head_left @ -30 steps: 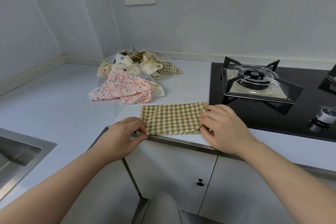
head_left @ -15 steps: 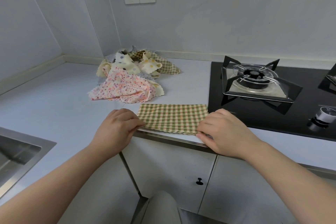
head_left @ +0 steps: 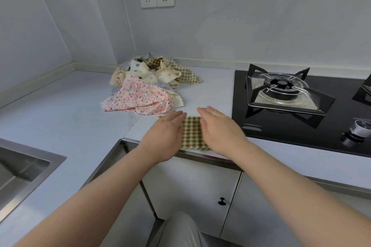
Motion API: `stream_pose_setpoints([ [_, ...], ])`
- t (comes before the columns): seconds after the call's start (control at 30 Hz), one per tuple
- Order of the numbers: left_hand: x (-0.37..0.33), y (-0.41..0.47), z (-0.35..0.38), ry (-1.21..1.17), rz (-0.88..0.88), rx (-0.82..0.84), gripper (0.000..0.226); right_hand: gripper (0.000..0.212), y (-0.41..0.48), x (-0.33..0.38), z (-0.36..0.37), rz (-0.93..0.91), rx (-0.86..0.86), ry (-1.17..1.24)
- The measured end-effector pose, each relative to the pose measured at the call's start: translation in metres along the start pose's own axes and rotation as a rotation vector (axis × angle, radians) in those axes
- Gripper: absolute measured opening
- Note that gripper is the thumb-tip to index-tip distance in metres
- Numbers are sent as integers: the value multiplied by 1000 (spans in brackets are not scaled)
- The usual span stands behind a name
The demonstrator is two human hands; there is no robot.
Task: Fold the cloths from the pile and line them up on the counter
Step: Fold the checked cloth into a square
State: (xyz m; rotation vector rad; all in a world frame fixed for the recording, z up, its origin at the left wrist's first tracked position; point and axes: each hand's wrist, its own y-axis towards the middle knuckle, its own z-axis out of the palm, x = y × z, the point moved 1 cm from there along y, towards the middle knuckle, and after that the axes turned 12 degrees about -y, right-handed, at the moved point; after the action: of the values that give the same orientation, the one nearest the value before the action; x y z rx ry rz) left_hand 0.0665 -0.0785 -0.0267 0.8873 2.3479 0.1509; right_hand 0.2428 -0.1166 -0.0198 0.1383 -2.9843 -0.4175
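L hand [head_left: 164,134] & R hand [head_left: 218,128] lie palms-down on the green-check cloth [head_left: 191,132], fingers straight and held together, pinching nothing; only a strip of cloth shows btwn them. Cloth sits at the counter [head_left: 60,110] front edge, wavy hem along the metal trim, just left of the hob [head_left: 281,94]. Pile [head_left: 148,90] is further back toward the counter's back corner, w/ sink [head_left: 20,168] at the far-left edge.
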Motion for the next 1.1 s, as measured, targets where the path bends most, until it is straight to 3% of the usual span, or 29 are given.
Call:
stream_pose_setpoints([
  [0.13, 9, 17, 30, 63, -234, 170, 55, 55, 20, 11, 33, 100, 268, -31],
  [0.37, 26, 16, 26, 196, -349, 291, 65, 70, 14, 2, 36, 171, 388, -259],
  [0.57, 46, 10, 10, 222, -461, 256, 68, 79, 3, -16, 17, 214, 477, -483],
  [0.83, 44, 23, -7, 420, -447, 268, 44, 56, 5, -22, 1, 202, 499, -620],
  [0.97, 52, 34, -17, 398, -423, 41, 28, 47, 10, -25, -3, 223, 451, -583],
  [1.1, 63, 38, -19, 236, -413, -51, 20, 44, 15, -31, -1, 291, 343, -433],
])
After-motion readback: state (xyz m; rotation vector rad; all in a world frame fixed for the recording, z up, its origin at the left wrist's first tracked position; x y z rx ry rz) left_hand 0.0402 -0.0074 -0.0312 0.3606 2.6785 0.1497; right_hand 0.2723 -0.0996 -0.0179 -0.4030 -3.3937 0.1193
